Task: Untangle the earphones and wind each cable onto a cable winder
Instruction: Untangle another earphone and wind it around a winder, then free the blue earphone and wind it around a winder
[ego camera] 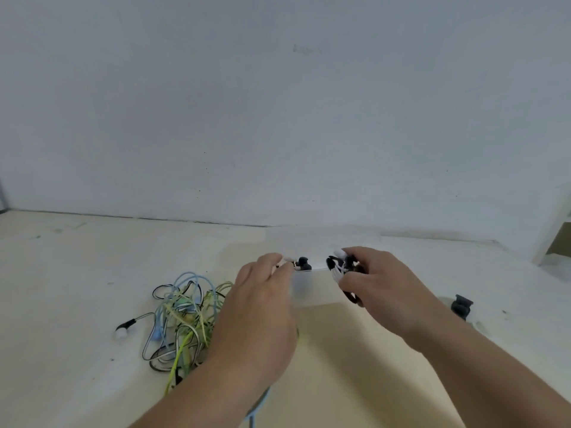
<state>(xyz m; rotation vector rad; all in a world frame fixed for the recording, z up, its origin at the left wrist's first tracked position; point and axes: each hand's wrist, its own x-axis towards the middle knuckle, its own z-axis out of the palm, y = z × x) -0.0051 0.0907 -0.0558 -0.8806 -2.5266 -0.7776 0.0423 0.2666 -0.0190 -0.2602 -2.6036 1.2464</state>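
right hand [386, 288] curling fingers round the winder [349, 262] | left hand [262, 307] pinching the white cable [337, 273] | cable seeming light, limp; gripping near the earbud [302, 263] is looking safest

Cream tabletop [92, 273]; the tangle [182, 322] mixes light-blue, yellow-green and black-and-white cables; far-right winder [461, 306] is black.
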